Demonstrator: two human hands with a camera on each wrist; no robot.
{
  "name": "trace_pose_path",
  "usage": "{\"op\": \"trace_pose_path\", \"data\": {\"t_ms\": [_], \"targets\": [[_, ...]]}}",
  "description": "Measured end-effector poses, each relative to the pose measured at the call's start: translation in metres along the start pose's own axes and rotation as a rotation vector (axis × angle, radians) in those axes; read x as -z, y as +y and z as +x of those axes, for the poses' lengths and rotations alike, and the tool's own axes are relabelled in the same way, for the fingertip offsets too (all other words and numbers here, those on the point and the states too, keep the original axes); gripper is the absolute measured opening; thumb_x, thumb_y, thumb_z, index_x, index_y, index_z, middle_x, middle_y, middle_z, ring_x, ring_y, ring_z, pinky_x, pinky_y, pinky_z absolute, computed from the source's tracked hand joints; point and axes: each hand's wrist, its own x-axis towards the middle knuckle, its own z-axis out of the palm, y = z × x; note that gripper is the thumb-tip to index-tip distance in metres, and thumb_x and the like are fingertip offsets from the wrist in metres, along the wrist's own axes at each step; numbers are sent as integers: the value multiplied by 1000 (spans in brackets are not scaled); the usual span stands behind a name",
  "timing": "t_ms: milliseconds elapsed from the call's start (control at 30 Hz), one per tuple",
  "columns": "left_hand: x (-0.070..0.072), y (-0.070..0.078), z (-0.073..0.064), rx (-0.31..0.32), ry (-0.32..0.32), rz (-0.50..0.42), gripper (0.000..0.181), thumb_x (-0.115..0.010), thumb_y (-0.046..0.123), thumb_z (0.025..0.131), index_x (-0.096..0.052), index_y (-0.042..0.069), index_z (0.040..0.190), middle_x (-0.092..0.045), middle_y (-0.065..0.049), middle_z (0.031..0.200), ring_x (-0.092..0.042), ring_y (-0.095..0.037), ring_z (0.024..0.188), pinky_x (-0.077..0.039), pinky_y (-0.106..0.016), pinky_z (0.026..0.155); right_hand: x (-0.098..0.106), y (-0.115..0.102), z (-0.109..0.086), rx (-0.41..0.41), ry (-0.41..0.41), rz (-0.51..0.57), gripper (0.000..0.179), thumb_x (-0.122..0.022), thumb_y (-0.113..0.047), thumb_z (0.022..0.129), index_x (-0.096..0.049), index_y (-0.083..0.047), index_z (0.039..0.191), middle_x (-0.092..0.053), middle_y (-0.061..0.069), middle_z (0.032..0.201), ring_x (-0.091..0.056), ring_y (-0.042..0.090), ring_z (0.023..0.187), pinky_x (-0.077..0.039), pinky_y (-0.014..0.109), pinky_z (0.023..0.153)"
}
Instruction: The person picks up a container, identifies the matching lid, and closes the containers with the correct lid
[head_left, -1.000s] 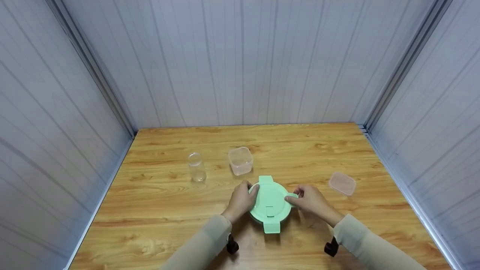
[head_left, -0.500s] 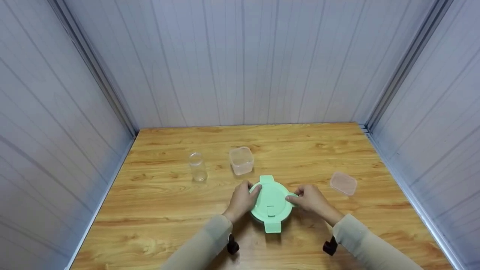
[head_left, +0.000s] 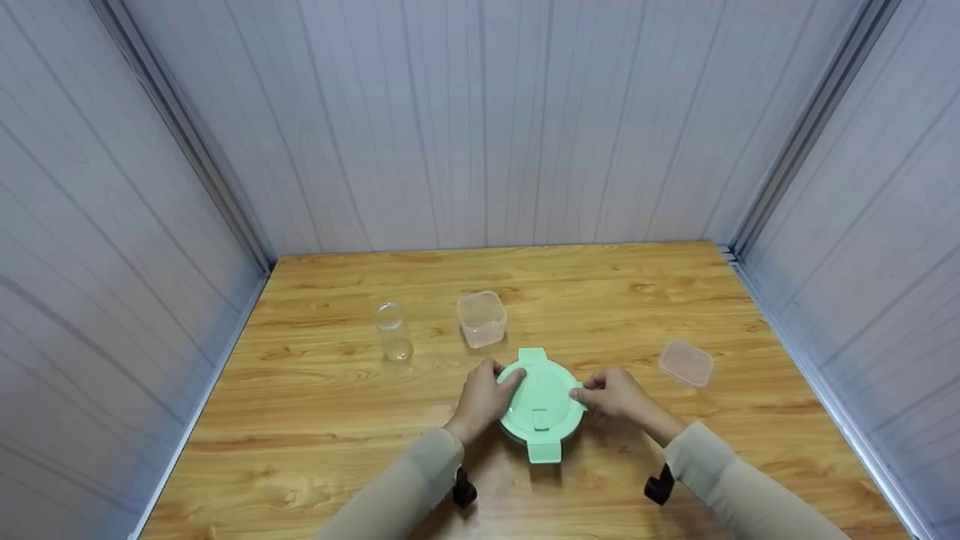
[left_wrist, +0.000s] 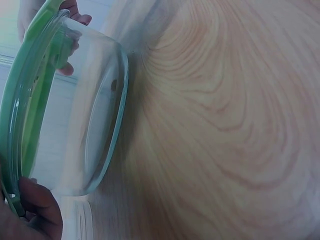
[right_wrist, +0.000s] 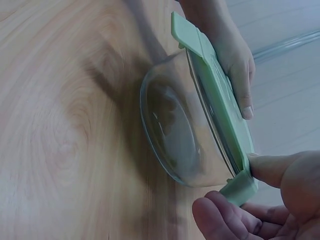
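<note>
A round glass food container [right_wrist: 172, 127] stands on the table, with a light green lid [head_left: 546, 386] seated on its top. My left hand [head_left: 481, 397] grips the left side of the lid, its thumb lying on the lid's top. With my right hand [head_left: 619, 399] I pinch the lid's right locking flap [right_wrist: 240, 188]; the thumb presses the lid's edge and the fingers are at the flap's outer side. That flap tilts downward, while the far flap [head_left: 532, 355] and near flap [head_left: 544, 451] stick out from the rim. The left hand's fingertips are partly hidden behind the lid.
Behind the container stands a clear square plastic box [head_left: 482, 321] without its lid. A clear glass jar [head_left: 394, 332] is left of it. A flat translucent square lid [head_left: 686, 363] lies to the right. Panel walls [head_left: 480, 127] border the wooden table [head_left: 300, 420].
The right flap, which stuck out sideways before, is now turned further down under my right fingers. My left hand and the container have stayed nearly in place.
</note>
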Motion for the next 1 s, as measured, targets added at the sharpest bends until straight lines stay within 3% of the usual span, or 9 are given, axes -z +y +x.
{"op": "trace_pose_path", "data": {"t_ms": [1000], "targets": [[-3,0,1,11,16,-15,33,-74,38,104,-62,8,98,-58,-2,90,-55,-17,84,-50,-33,81,0,12,8,22,-107,218,22,-67,-14,107,-77,5,101,-70,2,79,-70,14,68,-66,34,65]]}}
